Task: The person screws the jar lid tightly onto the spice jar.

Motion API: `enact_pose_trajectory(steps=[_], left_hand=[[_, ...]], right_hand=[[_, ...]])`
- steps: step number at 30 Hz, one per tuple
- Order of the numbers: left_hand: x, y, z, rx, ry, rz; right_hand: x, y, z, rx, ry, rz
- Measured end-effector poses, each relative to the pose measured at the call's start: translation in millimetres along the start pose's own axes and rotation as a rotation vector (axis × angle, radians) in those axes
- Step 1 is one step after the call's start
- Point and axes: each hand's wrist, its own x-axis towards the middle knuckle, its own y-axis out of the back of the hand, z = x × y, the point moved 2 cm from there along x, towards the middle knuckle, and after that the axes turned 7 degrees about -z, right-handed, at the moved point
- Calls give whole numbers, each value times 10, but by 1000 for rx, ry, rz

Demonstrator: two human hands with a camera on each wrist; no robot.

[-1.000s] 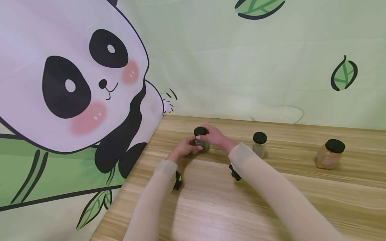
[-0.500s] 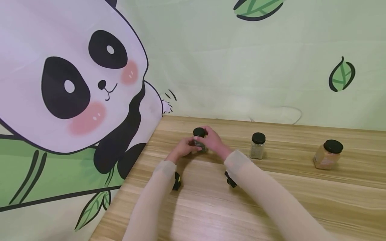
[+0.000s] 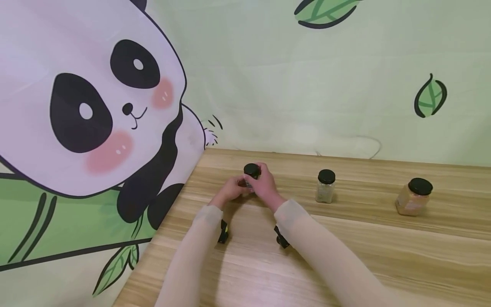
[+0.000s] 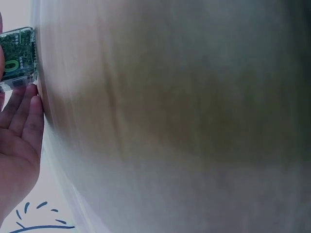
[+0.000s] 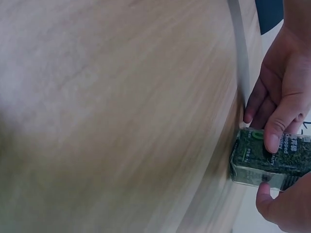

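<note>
Near the table's back left, in the head view, a small clear jar with a black lid (image 3: 251,169) stands upright between both hands. Dark green flakes fill it, and its label in the right wrist view reads chopped parsley; this parsley jar (image 5: 252,158) has its base at the tabletop. The left hand (image 3: 232,189) grips the lower body, thumb across the label. From the right, the right hand (image 3: 264,184) holds the jar higher up, thumb in front and fingers behind, just below the lid. Part of the glass is hidden by the hands.
To the right stand a slim spice jar (image 3: 325,192) with pale contents and a wider jar (image 3: 412,204) of orange-brown powder, both black-lidded. A panda-printed cloth (image 3: 153,128) borders the wooden table (image 3: 345,256) at the left and back. Black devices sit under both cuffs.
The right wrist and sleeve have swung left and closer to the person, while the fingers stay on the parsley jar. The sleeve no longer covers the slim jar. The left hand holds still.
</note>
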Motion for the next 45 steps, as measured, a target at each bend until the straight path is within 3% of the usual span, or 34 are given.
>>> enact_pose_trajectory(steps=[9,15,19,26,29,32,38,45], left_hand=[[0,6,-11,14,-7,-4],[-28,-4,22,30,-2,14],[-45,-13,36,23,3,17],[-31,3,29,-8,11,-4],[-27,2,21,-3,10,-8],[-29,-7,24,9,9,-12],[-41,-21,42,4,19,-15],[-40,-7,39,-13,10,-1]], right_hand=[[8,-41,29,-16,4,35],[8,-27,38,26,-37,27],[38,72,33,26,-77,-118],[224,442,-73,-94,-138,-582],[276,538,-141,-112,-184,-710],[302,579,-194,-139,-210,-764],[310,590,-257,-176,-231,-795],[340,556,-258,-228,-165,-772]])
